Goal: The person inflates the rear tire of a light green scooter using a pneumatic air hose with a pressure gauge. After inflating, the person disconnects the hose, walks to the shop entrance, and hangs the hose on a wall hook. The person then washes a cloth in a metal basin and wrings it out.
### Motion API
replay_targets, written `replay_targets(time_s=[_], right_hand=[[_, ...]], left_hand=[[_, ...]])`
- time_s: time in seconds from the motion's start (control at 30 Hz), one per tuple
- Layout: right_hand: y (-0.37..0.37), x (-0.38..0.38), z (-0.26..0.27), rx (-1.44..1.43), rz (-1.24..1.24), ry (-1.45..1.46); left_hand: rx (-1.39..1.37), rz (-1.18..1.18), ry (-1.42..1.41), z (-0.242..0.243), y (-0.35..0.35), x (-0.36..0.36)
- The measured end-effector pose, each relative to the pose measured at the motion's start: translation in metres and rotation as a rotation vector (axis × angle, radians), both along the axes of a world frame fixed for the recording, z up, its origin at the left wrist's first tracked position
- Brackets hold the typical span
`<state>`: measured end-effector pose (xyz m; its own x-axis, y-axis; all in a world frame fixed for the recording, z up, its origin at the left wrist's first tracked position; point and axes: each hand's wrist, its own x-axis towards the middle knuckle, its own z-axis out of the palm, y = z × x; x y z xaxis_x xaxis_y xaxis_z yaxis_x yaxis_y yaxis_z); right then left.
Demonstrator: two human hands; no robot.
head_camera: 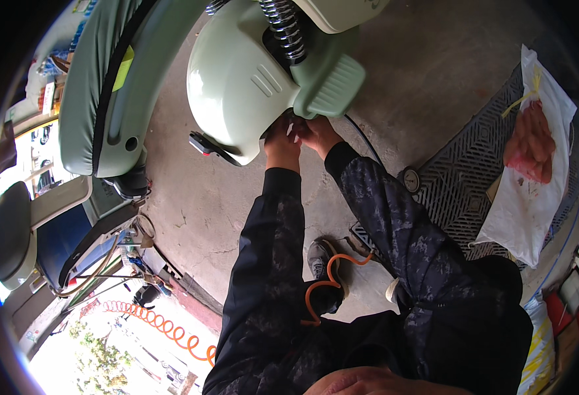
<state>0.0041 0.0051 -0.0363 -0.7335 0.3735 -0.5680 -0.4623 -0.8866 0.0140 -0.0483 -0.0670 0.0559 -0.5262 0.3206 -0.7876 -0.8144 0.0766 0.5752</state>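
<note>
The pale green wheel fender point(237, 74) of a scooter stands before me, with a chrome coil spring point(285, 29) above it. My left hand point(283, 140) reaches up under the fender's lower edge, its fingers largely in shadow. Close beside it, my right hand point(320, 136) is bent inward below the ribbed green cover point(336, 86). Small pale glints show between the fingers, but what they touch is hidden. A black hose point(363, 136) runs from near my right hand down behind my sleeve, towards a round dial gauge point(411, 179) on the floor.
An orange coiled air hose point(331, 281) crosses by my shoe point(321, 259). On the right, a white sack point(521, 217) with a reddish plastic bag point(531, 143) lies on black grid matting point(462, 173). Another green scooter part with a seat cover point(84, 98) stands left.
</note>
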Motion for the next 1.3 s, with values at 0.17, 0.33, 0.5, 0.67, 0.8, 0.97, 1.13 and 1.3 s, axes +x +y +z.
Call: replay_targets(time_s=[0.17, 0.33, 0.5, 0.67, 0.8, 0.97, 1.13, 1.3], right_hand=[[0.000, 0.010, 0.025, 0.038, -0.016, 0.023], [-0.002, 0.009, 0.040, 0.148, -0.045, -0.081], [-0.002, 0.001, 0.046, -0.024, -0.199, -0.126], [0.004, 0.005, 0.053, -0.084, -0.197, -0.007], [0.000, 0.010, 0.063, 0.386, 0.000, -0.131], [-0.004, 0.008, 0.061, 0.056, -0.186, 0.003], [-0.004, 0.005, 0.040, 0.087, -0.146, 0.045], [-0.010, 0.010, 0.021, 0.094, -0.153, -0.006]], left_hand=[[-0.059, -0.024, 0.013, -0.004, 0.000, -0.002], [-0.028, -0.025, -0.001, -0.001, -0.003, 0.000], [-0.050, -0.018, -0.002, 0.003, 0.001, 0.000], [0.011, -0.093, 0.022, 0.004, -0.004, -0.001], [0.043, -0.139, 0.011, 0.007, -0.009, -0.002], [0.061, -0.143, 0.007, 0.002, -0.006, -0.006], [0.076, -0.044, -0.089, -0.011, -0.012, -0.011], [0.058, -0.133, -0.021, -0.009, -0.009, -0.011]])
